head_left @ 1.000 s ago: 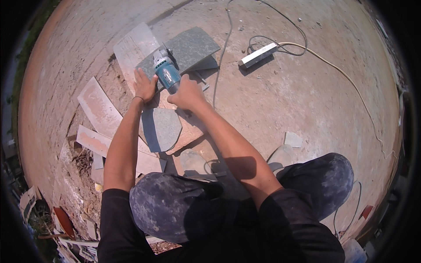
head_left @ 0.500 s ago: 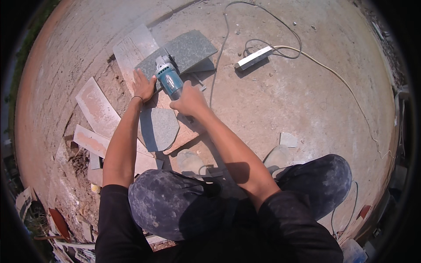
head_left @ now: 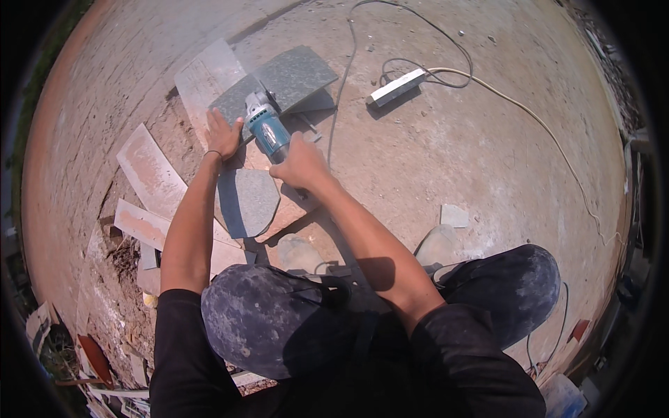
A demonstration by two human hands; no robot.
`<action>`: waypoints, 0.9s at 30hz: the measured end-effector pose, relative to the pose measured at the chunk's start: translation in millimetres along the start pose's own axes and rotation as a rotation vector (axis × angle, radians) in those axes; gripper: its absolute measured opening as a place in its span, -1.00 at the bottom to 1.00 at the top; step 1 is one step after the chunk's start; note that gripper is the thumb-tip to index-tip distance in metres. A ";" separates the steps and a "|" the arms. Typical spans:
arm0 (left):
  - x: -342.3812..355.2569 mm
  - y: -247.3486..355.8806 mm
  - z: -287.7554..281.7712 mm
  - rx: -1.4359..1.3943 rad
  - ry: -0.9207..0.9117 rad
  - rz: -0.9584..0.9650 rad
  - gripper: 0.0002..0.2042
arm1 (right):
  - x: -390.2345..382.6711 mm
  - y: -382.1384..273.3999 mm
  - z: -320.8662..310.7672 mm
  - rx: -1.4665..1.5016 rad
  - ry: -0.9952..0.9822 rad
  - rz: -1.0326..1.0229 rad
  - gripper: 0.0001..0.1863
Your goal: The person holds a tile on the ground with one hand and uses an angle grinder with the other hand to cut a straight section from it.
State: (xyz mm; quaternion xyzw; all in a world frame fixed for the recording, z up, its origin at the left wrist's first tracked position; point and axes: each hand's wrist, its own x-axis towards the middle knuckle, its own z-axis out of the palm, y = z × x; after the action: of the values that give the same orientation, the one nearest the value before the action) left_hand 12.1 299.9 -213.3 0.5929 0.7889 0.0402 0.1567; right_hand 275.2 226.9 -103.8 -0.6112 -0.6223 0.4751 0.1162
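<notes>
My left hand (head_left: 221, 136) rests with spread fingers on the near left part of a speckled grey-green slab (head_left: 296, 73). My right hand (head_left: 298, 160) is wrapped round the rear body of a teal angle grinder (head_left: 268, 131), whose silver head is over the slab, just right of my left fingers; the disc's cutting edge is hard to make out. A pale board (head_left: 205, 66) lies under the slab's left part, with a faint dusty haze over it. A rounded grey stone piece (head_left: 251, 205) lies just below my hands.
A white power strip (head_left: 396, 87) with looping cables lies at the upper right. Pale tile strips (head_left: 146, 167) lie at the left, a small tile (head_left: 454, 215) near my right foot. My dusty knees (head_left: 258, 320) fill the lower middle, and scrap pieces (head_left: 90, 359) lie at the lower left.
The grinder's head has shifted slightly right and toward me on the slab, with my right hand still on it. The whole view has drifted a little left; my left hand stays on the slab.
</notes>
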 end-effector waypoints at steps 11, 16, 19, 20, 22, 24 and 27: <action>2.0 -2.4 0.0 -0.005 0.003 -0.005 -0.08 | -13.0 6.6 0.0 0.007 0.015 -0.012 -0.31; 1.1 0.6 0.8 -0.001 -0.004 -0.011 -0.09 | -19.1 10.7 -1.7 0.025 0.011 -0.003 -0.31; 1.9 -1.3 0.0 -0.002 0.003 -0.010 -0.09 | -21.7 11.3 -1.8 0.025 -0.002 -0.007 -0.29; 2.5 -2.5 -0.8 -0.003 0.006 -0.010 -0.09 | -22.6 11.3 -1.7 0.023 0.004 -0.015 -0.28; 2.2 -1.9 0.3 0.000 0.007 -0.005 -0.09 | -23.6 15.5 0.1 0.018 0.015 -0.024 -0.26; 2.1 -0.7 0.9 0.001 0.003 -0.003 -0.08 | -23.5 19.2 2.9 0.000 0.027 -0.026 -0.24; 2.5 -1.1 1.9 0.000 -0.001 0.001 -0.08 | -23.0 23.4 5.2 -0.008 0.026 -0.028 -0.22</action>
State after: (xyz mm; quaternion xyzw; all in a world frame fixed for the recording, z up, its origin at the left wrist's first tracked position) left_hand 11.1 301.7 -215.9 0.5931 0.7886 0.0397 0.1572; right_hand 291.8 199.9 -113.6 -0.6091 -0.6311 0.4629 0.1285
